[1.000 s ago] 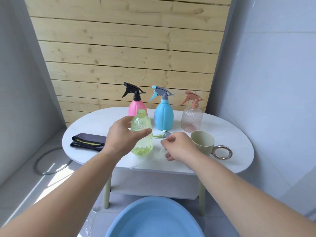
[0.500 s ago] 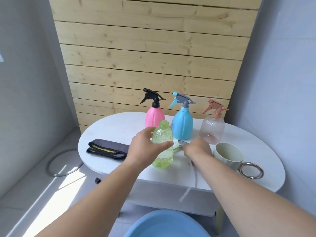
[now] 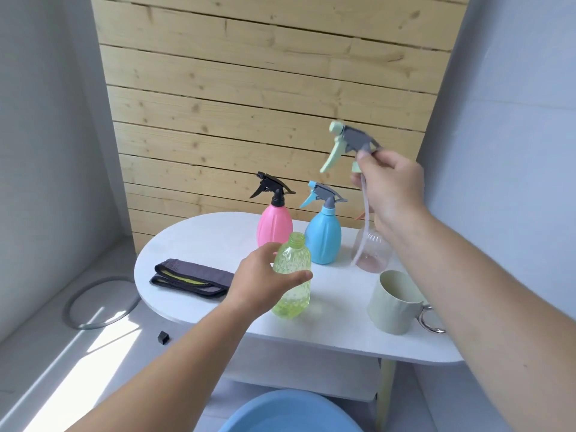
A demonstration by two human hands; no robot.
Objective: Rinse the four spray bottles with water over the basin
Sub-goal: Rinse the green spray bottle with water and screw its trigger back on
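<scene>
Above the surface (image 3: pixel 193 244), right hand (image 3: pixel 389 188) pinches sprayer (image 3: pixel 349 145); left hand (image 3: pixel 265 282) grips green bottle (image 3: pixel 293 275). Best keep bottle upright, tube clear.

Table (image 3: pixel 193 241) lies bare behind the folded cloth (image 3: pixel 193 277); pink bottle (image 3: pixel 274 226), blue bottle (image 3: pixel 322 236) and cup (image 3: pixel 392 304) crowd rightward.

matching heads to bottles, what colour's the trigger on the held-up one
Pale green trigger, grey spray head; head view.
</scene>
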